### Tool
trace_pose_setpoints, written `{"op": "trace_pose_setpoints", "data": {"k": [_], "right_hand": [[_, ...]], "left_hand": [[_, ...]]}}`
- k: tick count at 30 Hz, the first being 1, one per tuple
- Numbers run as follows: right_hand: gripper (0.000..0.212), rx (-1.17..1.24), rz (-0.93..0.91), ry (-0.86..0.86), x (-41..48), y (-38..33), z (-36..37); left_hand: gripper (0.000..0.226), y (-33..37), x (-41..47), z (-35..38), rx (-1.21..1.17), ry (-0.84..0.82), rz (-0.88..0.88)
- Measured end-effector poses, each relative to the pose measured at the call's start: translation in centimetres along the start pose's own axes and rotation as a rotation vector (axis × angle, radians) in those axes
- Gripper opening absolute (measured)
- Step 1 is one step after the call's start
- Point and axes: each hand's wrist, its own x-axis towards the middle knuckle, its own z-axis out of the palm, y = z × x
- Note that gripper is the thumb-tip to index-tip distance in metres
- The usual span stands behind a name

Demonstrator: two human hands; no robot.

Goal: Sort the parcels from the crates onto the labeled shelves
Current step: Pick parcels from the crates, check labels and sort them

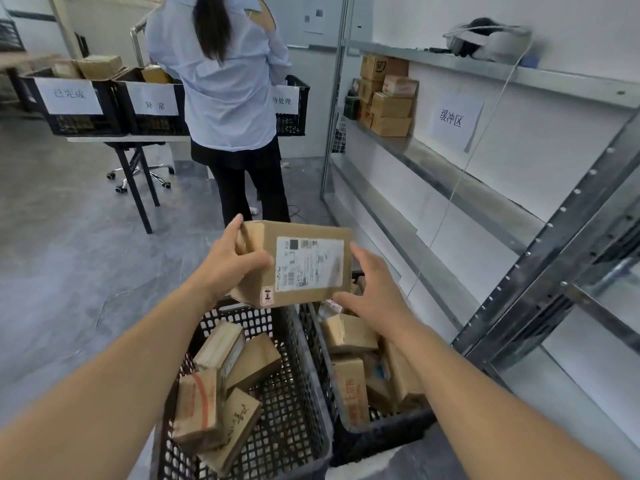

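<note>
Open room along the shelf (450, 178) beside stacked parcels (389, 105); a person (225, 91) ahead, crates (294, 393) below.

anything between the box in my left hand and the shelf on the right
Only a thin white cable hangs in front of the shelf, between it and the parcel the left hand grips. Nothing else visible blocks the way.

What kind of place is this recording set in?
Most likely a parcel sorting room: crates of cardboard parcels on the floor, metal shelves with a paper sign and stacked boxes, more labeled crates on a table. The left hand holds a parcel.
</note>
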Motion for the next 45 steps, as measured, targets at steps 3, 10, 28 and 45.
{"op": "trace_pose_setpoints", "data": {"k": [3, 10, 28, 45], "right_hand": [[0.093, -0.096, -0.061, -0.049, 0.2, -0.6, -0.7], [0.087, -0.201, -0.119, -0.173, 0.2, -2.2, -1.9], [0.103, 0.172, 0.131, -0.332, -4.2, -3.0, -1.5], [0.081, 0.523, 0.198, 0.305, -16.1, 1.0, -11.1]], "left_hand": [[0.107, 0.7, 0.0, -0.7, 0.107, -0.093, -0.017], [0.117, 2.0, 0.4, -3.6, 0.190, -0.266, -0.013], [0.094, 5.2, 2.9, -1.9, 0.256, -0.773, 0.106], [0.104, 3.5, -4.7, 12.5, -0.112, -0.870, 0.181]]}}
